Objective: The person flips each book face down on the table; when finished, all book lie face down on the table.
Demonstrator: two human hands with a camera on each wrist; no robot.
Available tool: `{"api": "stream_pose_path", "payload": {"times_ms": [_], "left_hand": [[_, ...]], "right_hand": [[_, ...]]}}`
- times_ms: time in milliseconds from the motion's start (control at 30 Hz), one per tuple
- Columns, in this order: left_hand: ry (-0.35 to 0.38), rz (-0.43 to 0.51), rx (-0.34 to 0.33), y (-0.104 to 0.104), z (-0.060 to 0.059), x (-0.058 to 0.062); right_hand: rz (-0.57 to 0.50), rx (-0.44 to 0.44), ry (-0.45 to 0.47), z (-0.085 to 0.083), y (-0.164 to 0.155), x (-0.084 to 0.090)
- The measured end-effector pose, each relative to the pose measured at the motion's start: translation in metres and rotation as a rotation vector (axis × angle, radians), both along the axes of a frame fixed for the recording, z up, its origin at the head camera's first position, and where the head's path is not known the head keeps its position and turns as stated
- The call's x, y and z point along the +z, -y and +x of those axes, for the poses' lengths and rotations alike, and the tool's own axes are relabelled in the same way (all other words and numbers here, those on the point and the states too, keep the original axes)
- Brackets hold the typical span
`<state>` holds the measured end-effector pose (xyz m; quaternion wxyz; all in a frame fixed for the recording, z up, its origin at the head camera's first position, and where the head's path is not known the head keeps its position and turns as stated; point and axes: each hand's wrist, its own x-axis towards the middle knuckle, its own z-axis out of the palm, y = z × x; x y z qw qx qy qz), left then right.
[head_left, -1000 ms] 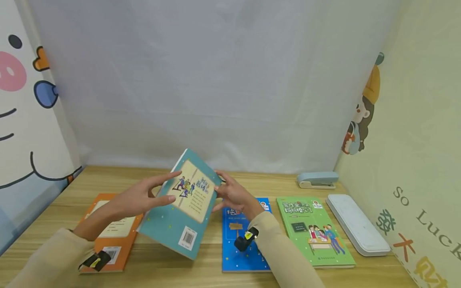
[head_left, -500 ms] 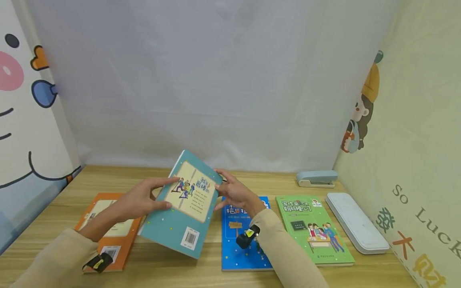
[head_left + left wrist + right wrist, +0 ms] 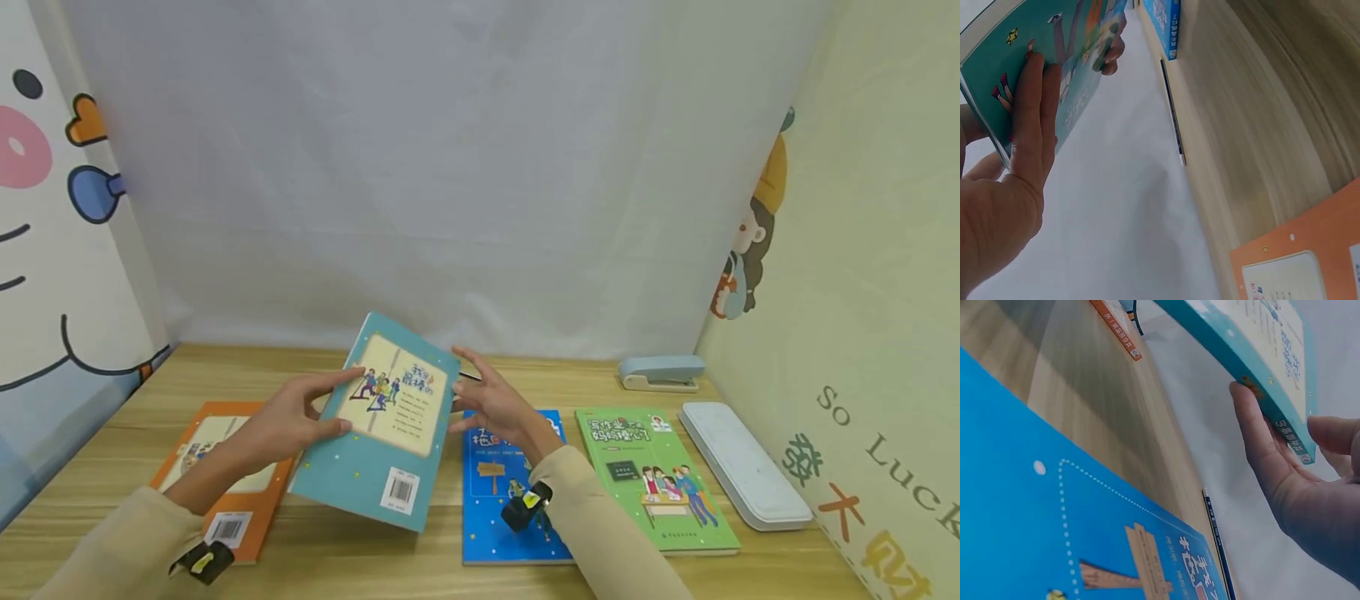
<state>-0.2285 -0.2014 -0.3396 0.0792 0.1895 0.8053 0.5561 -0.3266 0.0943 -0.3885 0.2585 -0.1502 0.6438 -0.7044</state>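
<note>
Teal book is being held tilted above the bench, back cover with barcode facing me.

I am seeing the left hand holding the book's left edge, thumb on the cover and fingers behind it; the left grip is closing on the book. The right hand is lying along the book's right edge with fingers fairly straight, its grip staying wide; from the right wrist view the fingertips are touching the spine. The book is hanging between an orange book and a blue book, both lying flat. A green book, white case, stapler are sitting to the right, and a pen by the backdrop.
</note>
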Motion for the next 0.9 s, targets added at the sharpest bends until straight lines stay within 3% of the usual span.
{"api": "stream_pose_path", "payload": {"times_ms": [200, 400, 667, 900], "left_hand": [[0.017, 0.04, 0.03, 0.002, 0.0, -0.004], [0.021, 0.084, 0.029, 0.004, 0.001, -0.008], [0.051, 0.138, 0.023, 0.005, 0.004, -0.013], [0.078, 0.124, 0.021, 0.004, 0.004, -0.018]], "right_hand": [[-0.028, -0.015, -0.03, 0.007, -0.001, -0.003], [-0.052, 0.065, -0.023, 0.015, -0.003, -0.008], [0.032, 0.079, -0.062, 0.027, 0.003, -0.009], [0.073, 0.078, -0.096, 0.03, 0.003, -0.01]]}}
